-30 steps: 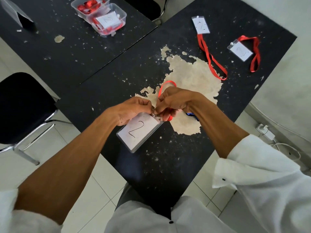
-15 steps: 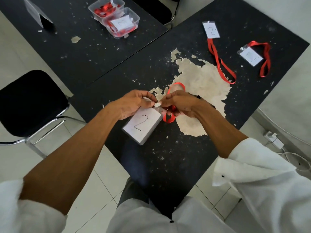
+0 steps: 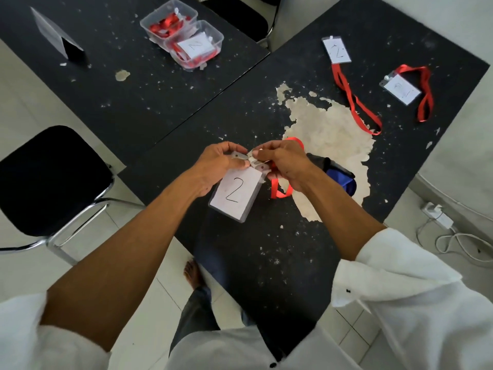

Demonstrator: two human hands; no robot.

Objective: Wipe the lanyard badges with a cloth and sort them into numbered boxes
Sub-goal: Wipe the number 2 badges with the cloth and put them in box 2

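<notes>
Nearest, above the black table's (image 3: 266, 249) near left edge, the left hand (image 3: 218, 166) and right hand (image 3: 282, 164) each pinch the top of a clear plastic badge with a white card marked 2 (image 3: 234, 194). Its red ribbon lanyard (image 3: 274, 189) is looped under the right hand. A dark blue cloth (image 3: 340, 176) lies just beside. Two clear plastic boxes (image 3: 219, 36) sit toward the second black table's (image 3: 133, 102) far edge.

Both my arms reach forward, forearms bare and converging. My left hand (image 3: 221, 164) and right hand (image 3: 284, 162) meet fingertip to fingertip, fingers curled, each pinching the top edge of the badge (image 3: 234, 194).
</notes>
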